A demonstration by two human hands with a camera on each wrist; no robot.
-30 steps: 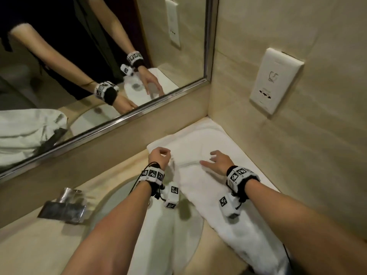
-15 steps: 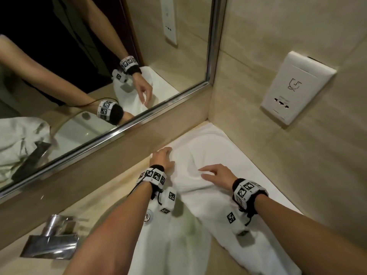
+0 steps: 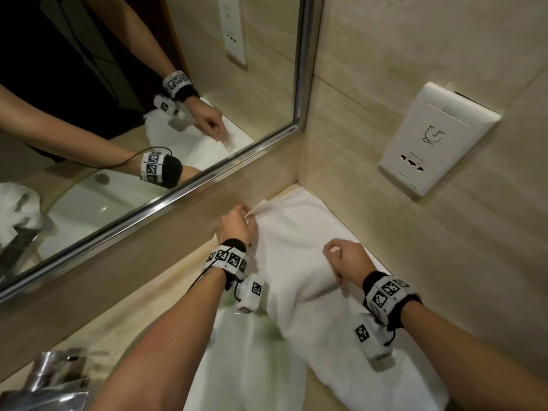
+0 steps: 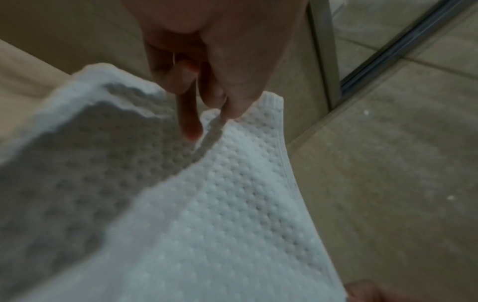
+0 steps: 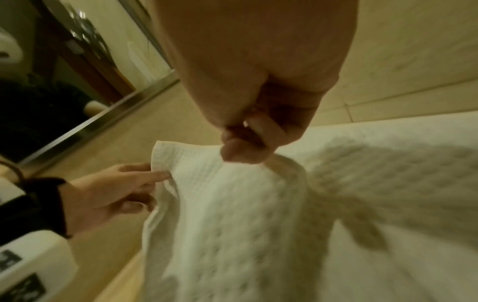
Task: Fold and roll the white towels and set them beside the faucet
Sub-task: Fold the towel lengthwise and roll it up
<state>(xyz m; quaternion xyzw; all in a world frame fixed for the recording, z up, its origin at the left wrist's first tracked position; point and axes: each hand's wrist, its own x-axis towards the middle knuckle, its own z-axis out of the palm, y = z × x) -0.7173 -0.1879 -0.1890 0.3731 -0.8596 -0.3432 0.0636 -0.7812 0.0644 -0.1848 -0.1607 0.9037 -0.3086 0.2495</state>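
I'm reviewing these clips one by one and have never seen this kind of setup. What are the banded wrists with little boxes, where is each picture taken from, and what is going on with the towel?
No robot here: a person works with bare hands. The patterned bands carry small cameras, one on each wrist. One picture comes from a camera on the head, looking down; the other two look along each hand at its fingers.

A white towel lies on the beige counter in the corner under the mirror, partly draped over the sink. The faucet is at the lower left.

The left hand pinches the towel's far corner and lifts it. The right hand pinches an edge nearer the wall socket. This looks like the start of a fold.
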